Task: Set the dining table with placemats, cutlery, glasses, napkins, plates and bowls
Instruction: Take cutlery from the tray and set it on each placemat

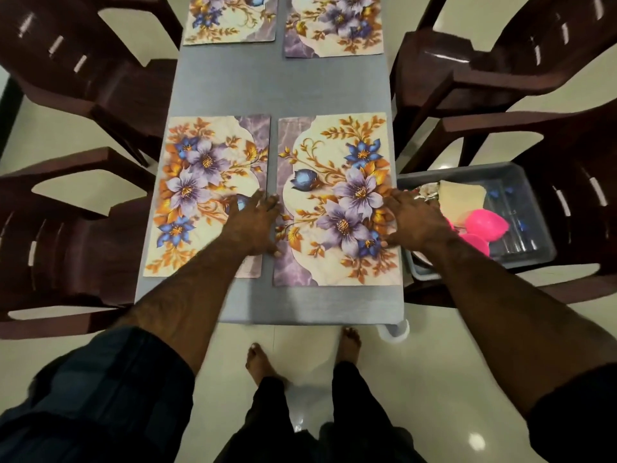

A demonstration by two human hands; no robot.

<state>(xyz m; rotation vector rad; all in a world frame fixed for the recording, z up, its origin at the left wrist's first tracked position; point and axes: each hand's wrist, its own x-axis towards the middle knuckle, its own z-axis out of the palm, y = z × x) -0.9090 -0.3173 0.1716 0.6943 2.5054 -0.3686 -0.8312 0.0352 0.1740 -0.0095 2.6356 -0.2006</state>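
Head view: four floral placemats lie on the grey worktop (277,88), two near, two at 12 o'clock. The left hand (257,222) and right hand (414,222) press flat, fingers spread, on the near right placemat (337,162). Everything else seems to wait in the tub (531,208) at 3 o'clock.

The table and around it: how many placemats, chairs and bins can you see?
Floral placemats: 4 (nearest two and; far two and)
Brown plastic chairs: 4 (for example)
Grey bin: 1
Total: 9
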